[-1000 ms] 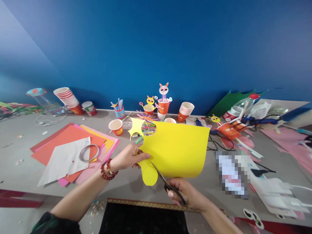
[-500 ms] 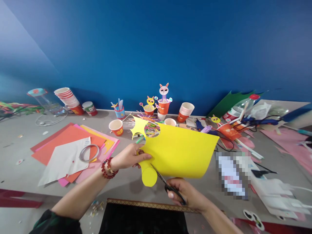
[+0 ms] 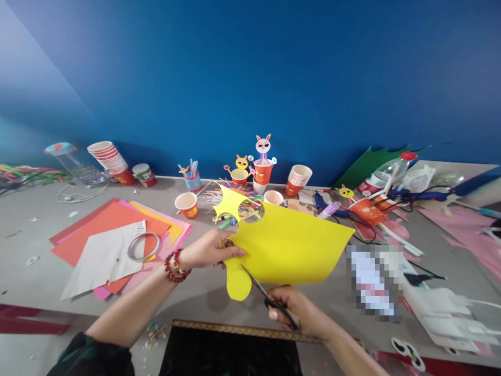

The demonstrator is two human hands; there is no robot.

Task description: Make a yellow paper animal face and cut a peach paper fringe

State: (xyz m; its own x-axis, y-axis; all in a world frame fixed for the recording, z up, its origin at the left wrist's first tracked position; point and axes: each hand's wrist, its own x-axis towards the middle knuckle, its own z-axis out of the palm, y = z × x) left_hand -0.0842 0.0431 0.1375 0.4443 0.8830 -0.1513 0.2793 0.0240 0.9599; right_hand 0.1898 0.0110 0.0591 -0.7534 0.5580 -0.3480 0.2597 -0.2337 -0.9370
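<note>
A yellow paper sheet (image 3: 289, 245) is held up over the grey table (image 3: 39, 271), with a round hole near its top left. My left hand (image 3: 209, 249), a red bead bracelet on its wrist, pinches the sheet's left edge. My right hand (image 3: 299, 310) grips black scissors (image 3: 266, 295), whose blades cut into the sheet's lower left, beside a rounded yellow flap (image 3: 238, 282) hanging down.
Coloured paper sheets with a tape ring (image 3: 144, 245) lie at the left. Red paper cups (image 3: 187, 203), stacked cups (image 3: 109, 159) and paper-animal cup figures (image 3: 262, 162) stand along the blue wall. Cables, a bottle (image 3: 385, 172) and scraps crowd the right side.
The yellow sheet has turned and tilted, its right edge swinging farther right and lower. The scissors have edged along the cut around the rounded flap. Both hands stay in place.
</note>
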